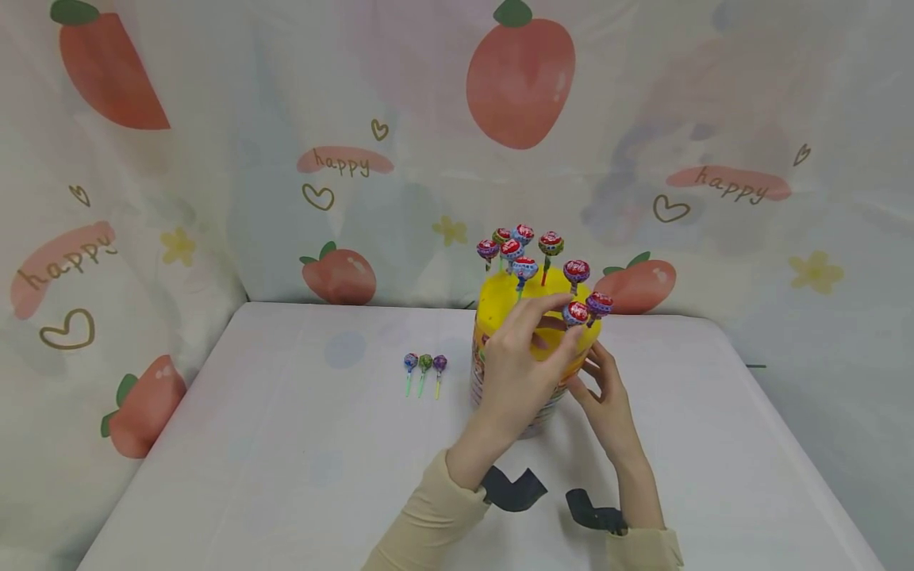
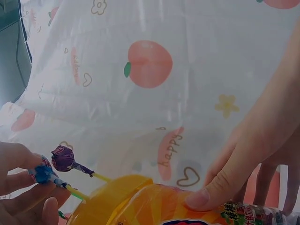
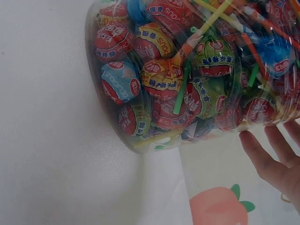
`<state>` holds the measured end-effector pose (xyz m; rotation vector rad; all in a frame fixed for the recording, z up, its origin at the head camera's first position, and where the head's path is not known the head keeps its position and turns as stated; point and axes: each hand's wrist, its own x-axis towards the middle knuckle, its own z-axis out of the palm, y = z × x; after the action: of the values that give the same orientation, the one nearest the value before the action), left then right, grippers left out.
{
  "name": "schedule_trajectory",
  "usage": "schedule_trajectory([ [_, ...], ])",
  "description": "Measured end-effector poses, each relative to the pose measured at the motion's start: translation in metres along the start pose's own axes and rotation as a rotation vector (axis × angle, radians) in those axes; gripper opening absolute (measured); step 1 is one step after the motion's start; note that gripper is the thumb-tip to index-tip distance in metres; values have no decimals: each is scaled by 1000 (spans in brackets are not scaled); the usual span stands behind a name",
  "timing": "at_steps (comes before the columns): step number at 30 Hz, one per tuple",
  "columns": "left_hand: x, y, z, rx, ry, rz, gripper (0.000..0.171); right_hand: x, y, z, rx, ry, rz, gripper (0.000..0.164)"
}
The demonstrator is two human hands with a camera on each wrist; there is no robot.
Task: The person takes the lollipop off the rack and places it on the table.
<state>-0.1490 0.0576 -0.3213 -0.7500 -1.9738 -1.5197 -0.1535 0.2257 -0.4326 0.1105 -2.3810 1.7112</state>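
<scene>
A clear jar [image 3: 159, 140] packed with wrapped lollipops stands on the table under a yellow lid [image 1: 493, 305]. Several lollipops stand upright by their sticks in this lid, among them a green-and-red one [image 1: 551, 243]. My left hand [image 1: 524, 361] reaches across the lid, its thumb and forefinger about the head of a blue-and-red lollipop [image 1: 575, 313] at the near right edge. That lollipop's stick meets the lid in the left wrist view. A purple lollipop [image 2: 62, 158] stands beside it. With thumb and spread fingers, my right hand [image 1: 607, 404] holds the jar's right side.
Three lollipops [image 1: 425, 362] lie in a row on the white table [image 1: 300, 444], left of the jar. Behind the table hangs a fruit-printed cloth [image 1: 400, 95]. Black straps [image 1: 514, 490] stick out at both wrists.
</scene>
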Motion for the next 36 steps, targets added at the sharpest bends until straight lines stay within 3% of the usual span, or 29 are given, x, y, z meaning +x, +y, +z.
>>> schedule_trajectory([
  [12,4,6,-2,-44,37,78,33,0,2,-1,-10,10,11,69],
  [19,-6,7,-10,-45,47,87,33,-2,1,-1,-10,15,31,71],
  [26,-24,-5,-22,-50,71,58,33,-2,3,0,-28,25,15,70],
  [36,-41,-35,-40,-10,184,-10,29,-1,-1,1,-4,-3,25,70],
])
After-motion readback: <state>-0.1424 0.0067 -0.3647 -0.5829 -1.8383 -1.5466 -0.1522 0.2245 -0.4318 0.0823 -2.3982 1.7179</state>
